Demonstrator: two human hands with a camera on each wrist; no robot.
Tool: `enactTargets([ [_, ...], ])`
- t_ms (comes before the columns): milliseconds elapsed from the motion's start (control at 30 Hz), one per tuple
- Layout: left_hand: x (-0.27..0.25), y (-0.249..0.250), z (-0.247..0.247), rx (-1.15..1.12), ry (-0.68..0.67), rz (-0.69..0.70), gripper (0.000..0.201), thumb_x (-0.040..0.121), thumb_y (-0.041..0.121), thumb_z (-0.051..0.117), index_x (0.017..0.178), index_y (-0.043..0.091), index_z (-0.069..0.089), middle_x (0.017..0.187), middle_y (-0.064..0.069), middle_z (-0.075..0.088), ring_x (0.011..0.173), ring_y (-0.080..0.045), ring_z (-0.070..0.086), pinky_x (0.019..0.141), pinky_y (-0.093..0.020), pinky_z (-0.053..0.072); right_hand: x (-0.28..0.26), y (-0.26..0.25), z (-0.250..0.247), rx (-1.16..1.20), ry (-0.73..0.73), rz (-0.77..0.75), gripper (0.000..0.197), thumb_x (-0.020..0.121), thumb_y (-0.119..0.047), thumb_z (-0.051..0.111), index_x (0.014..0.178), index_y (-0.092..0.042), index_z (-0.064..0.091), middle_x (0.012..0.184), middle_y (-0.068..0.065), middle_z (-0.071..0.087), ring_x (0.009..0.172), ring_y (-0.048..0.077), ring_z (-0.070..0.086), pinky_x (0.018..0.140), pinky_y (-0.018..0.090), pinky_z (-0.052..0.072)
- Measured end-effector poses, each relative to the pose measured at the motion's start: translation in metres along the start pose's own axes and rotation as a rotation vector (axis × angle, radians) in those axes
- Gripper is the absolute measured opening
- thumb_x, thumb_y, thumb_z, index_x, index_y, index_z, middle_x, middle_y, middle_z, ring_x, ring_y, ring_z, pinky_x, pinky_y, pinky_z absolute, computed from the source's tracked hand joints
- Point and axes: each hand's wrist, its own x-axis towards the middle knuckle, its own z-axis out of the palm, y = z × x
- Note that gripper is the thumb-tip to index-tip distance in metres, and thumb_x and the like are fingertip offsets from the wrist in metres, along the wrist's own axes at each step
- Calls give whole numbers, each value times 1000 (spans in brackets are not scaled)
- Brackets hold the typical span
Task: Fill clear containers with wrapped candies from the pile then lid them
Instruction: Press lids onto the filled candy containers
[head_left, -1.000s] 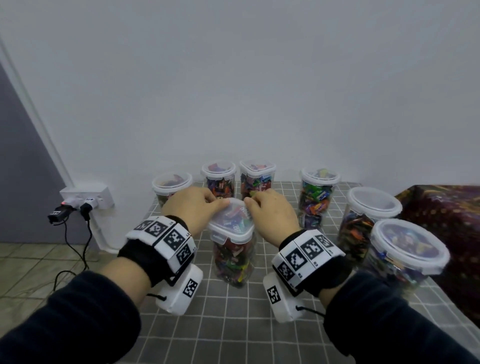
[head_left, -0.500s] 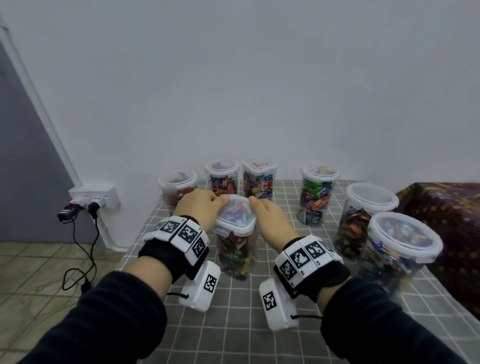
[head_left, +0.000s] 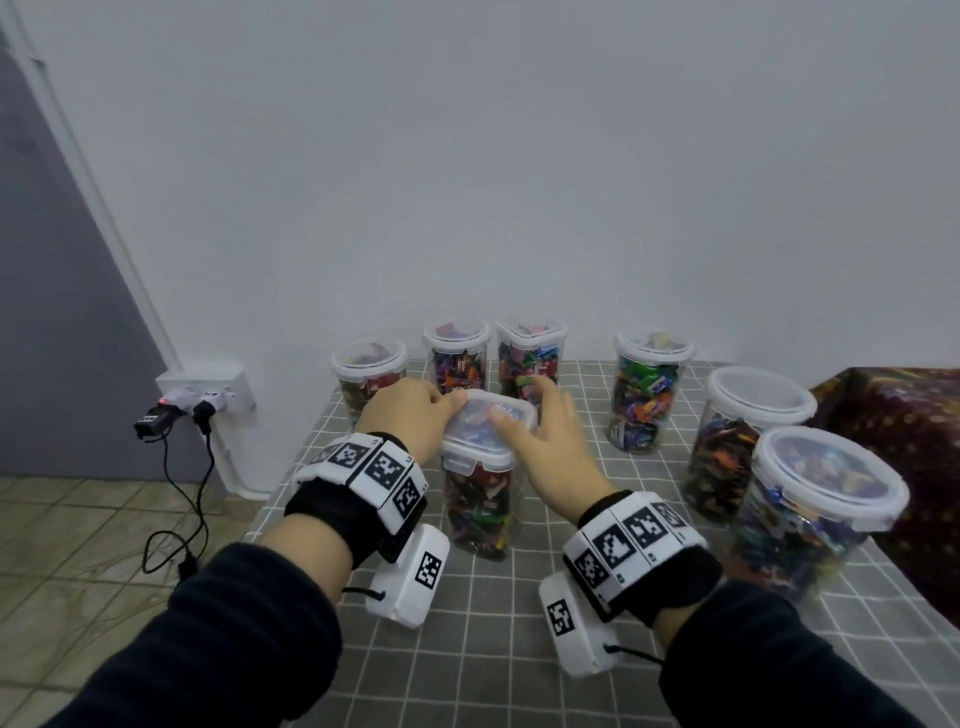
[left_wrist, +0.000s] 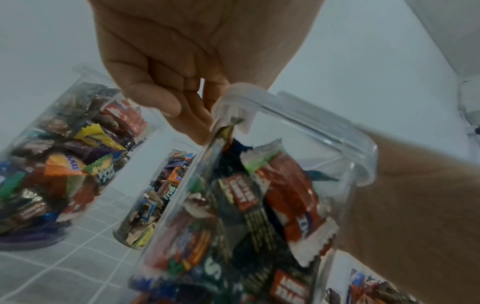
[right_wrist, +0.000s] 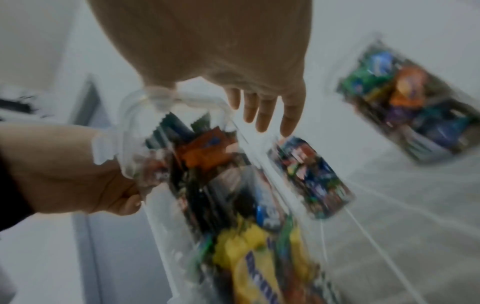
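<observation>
Lidding is in hand: on the grey gridded counter (head_left: 498, 613) the left hand (head_left: 410, 415) grips the near clear candy-filled container's (head_left: 480, 509) translucent square lid (head_left: 488, 431) while the right hand (head_left: 550, 452) lies flat-fingered across it (apparently pressing), so next each corner likely needs snapping down.

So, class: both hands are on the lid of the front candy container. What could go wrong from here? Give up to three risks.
1. The left hand grips the lid at one corner only; it may seat unevenly and pop up.
2. A wrapper sits right at the rim and could get trapped under the lid.
3. The container is tall and narrow; the right hand pressing off-centre might tip it toward the jars behind.
</observation>
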Motion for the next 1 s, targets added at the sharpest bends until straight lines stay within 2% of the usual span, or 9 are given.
enactTargets([
  [100,0,-2,-3,-16,-15,1,42,94,48,47,83,13,67,81,-7,68,80,-25,64,73,-33,47,-7,-16,-10,-349,-174,-125,107,61,-72,64,144,-15,27,141,0,34,130,16,32,108,42,33],
  [200,0,-6,-4,-38,-18,11,42,92,51,49,78,15,66,77,-6,68,76,-25,65,72,-35,50,-4,-25,-11,-563,-214,-188,95,63,-61,72,136,-15,33,129,0,40,119,18,39,98,41,41],
  [267,0,-8,-4,-42,-22,19,42,91,52,49,75,16,64,73,-5,67,74,-25,64,71,-35,51,-1,-25,-12,-591,-231,-195,87,64,-55,73,131,-15,36,122,1,41,114,19,41,95,39,43],
  [433,1,-8,-5,4,-30,24,40,92,52,47,68,22,56,62,4,58,64,-17,57,60,-29,40,6,-26,-12,-528,-283,-169,87,67,-42,76,135,-11,31,124,3,36,117,20,36,98,35,39],
  [600,8,-10,-9,-13,-69,36,38,90,53,50,68,23,57,63,3,61,64,-18,59,65,-32,48,13,-22,-13,-501,-297,-148,92,67,-42,77,138,-12,28,121,1,34,116,18,32,98,32,37],
  [733,27,-17,-32,39,60,11,31,87,57,52,81,28,60,81,9,61,79,-14,58,68,-29,42,34,-16,-34,-512,-186,-77,85,66,-40,78,134,-12,35,116,1,36,107,14,32,84,26,33],
  [867,53,-31,-54,92,118,-29,43,83,55,58,114,25,60,116,1,57,101,-19,56,82,-32,44,55,-7,-53,-573,-108,27,89,68,-37,79,138,-7,32,129,10,37,120,23,34,95,30,33],
  [933,66,-37,-56,150,56,-55,57,81,57,60,128,25,51,133,-4,47,117,-24,51,94,-37,42,60,-3,-58,-574,-116,82,92,70,-38,79,140,-6,29,134,12,34,126,26,32,102,33,31],
  [1000,77,-42,-55,191,-33,-87,73,78,59,61,139,24,41,143,-8,38,126,-27,44,100,-40,38,65,-2,-65,-598,-151,130,96,70,-47,78,141,-6,28,138,13,32,130,27,30,106,37,30],
])
